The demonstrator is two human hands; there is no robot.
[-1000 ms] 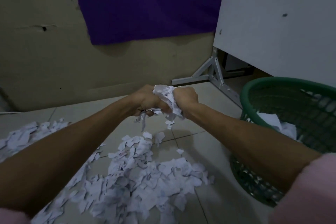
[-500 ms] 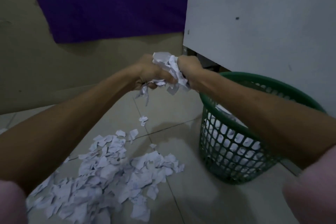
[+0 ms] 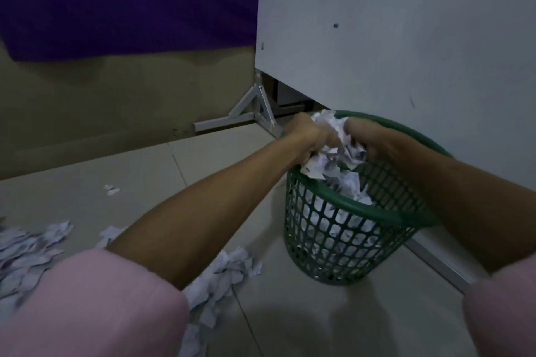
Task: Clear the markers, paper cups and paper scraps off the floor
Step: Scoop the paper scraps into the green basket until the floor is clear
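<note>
Paper scraps (image 3: 26, 252) lie in two loose heaps on the tiled floor (image 3: 290, 322) left of one green mesh basket (image 3: 342, 243): a broad heap at the far left edge and a smaller one (image 3: 223, 275) near the basket's base, partly hidden behind the left forearm. One lone scrap (image 3: 111, 190) sits apart, farther back toward the wall. Behind the basket stands a white panel (image 3: 391, 38) on a grey metal bracket foot (image 3: 255, 113); a purple cloth (image 3: 130, 0) hangs on the wall to its left. Directly over the basket's mouth, two bare hands hold one crumpled wad of scraps (image 3: 333, 151) between them, the left hand (image 3: 307, 133) and right hand (image 3: 374, 142) both curled tight around it, wrists in pink sleeves (image 3: 95, 310). More white paper (image 3: 351, 185) fills the basket below the wad. The wad has no clear long axis; its loose ends hang down toward the basket.
</note>
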